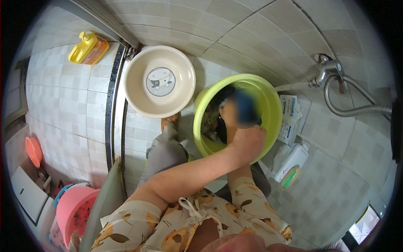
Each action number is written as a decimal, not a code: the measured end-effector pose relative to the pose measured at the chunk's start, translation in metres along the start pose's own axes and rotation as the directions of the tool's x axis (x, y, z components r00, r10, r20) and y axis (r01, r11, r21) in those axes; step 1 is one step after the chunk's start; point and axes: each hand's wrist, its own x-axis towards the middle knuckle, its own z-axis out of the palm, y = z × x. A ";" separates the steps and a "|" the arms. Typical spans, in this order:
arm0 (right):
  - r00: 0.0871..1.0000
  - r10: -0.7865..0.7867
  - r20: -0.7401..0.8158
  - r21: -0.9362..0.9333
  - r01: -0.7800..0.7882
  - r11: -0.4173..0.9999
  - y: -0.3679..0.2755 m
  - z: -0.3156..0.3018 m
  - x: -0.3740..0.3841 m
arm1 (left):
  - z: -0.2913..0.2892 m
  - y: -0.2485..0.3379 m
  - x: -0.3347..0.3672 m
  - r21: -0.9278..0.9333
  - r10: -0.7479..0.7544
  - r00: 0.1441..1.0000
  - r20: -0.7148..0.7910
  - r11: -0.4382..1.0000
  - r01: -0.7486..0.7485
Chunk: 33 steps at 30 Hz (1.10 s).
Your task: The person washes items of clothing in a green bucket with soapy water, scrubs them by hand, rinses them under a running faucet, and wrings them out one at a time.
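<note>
A yellow-green tub (202, 103) holds dark, wet-looking cloth (212, 126), which lies along its left inner side. My left arm crosses over my right, and my left hand (250, 142) is a closed fist above the tub's near rim. Its fingers bend round something dark blue that I cannot make out. Beneath it my right hand (228, 114) reaches down into the tub beside the cloth, its fingers hidden. A blurred dark blue shape (246, 107) covers the space between both hands.
A cream basin (133, 86) with a cow picture stands left of the tub. To the right are a wall tap (329, 67) with a metal hose, a white packet (289, 111) and a white container (292, 161). Beyond the door track sit a yellow pump bottle (90, 50) and a pink bucket (69, 208).
</note>
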 end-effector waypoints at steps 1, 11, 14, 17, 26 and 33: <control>0.999 0.050 -0.008 -0.024 -0.050 0.998 0.009 0.009 0.010 | -0.002 0.007 0.004 -0.094 -0.027 0.998 0.048 0.995 0.032; 0.961 -0.190 -0.200 0.481 0.265 0.835 0.017 -0.081 -0.061 | -0.010 -0.003 -0.003 0.286 0.030 0.993 -0.111 0.958 0.003; 0.926 0.176 -0.333 0.797 0.176 0.578 0.046 -0.125 -0.118 | 0.004 -0.005 0.008 -0.058 0.040 0.982 -0.185 0.997 -0.052; 0.825 0.356 -0.439 0.861 0.274 0.428 0.053 -0.179 -0.146 | -0.013 -0.014 0.024 -0.262 -0.037 0.945 -0.324 0.964 -0.053; 0.732 0.353 -0.582 0.748 0.313 0.585 0.064 -0.198 -0.093 | 0.004 -0.033 0.038 0.034 0.114 0.855 -0.505 0.993 -0.113; 0.833 0.372 -0.409 0.905 0.318 0.283 0.066 -0.162 -0.074 | 0.057 -0.084 0.054 -0.669 -0.687 0.679 -0.259 0.634 0.387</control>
